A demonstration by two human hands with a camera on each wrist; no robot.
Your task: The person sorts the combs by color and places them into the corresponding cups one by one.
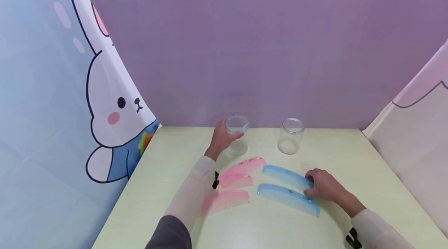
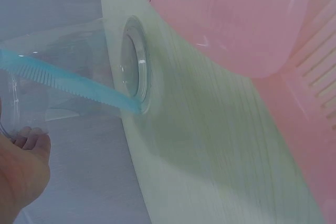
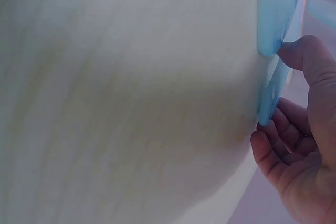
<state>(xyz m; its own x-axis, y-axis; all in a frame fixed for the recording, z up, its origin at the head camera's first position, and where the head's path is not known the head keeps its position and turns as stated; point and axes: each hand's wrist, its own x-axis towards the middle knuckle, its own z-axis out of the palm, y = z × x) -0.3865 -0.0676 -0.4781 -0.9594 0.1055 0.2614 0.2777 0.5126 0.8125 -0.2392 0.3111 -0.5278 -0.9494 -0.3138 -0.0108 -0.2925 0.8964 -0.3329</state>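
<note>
My left hand [image 1: 224, 137] grips the upper part of a clear plastic cup [image 1: 238, 148] near the back of the table. Inside that cup a light-blue comb [image 2: 73, 82] leans at a slant. Across the width of the farther blue comb [image 1: 285, 175], my right hand [image 1: 327, 186] holds its right end between curled fingers and thumb. Just in front lies the nearer blue comb [image 1: 288, 199], its right part close to the thumb. Left of these, several pink combs [image 1: 227, 199] lie on the table, partly hidden by my left forearm.
A second clear cup [image 1: 290, 140] stands at the back, right of the held one. The pale table [image 1: 266, 229] ends against a purple backdrop [image 1: 262, 46]. A rabbit-print cloth [image 1: 115, 124] hangs at left, and a pale cloth [image 1: 416, 136] borders the right.
</note>
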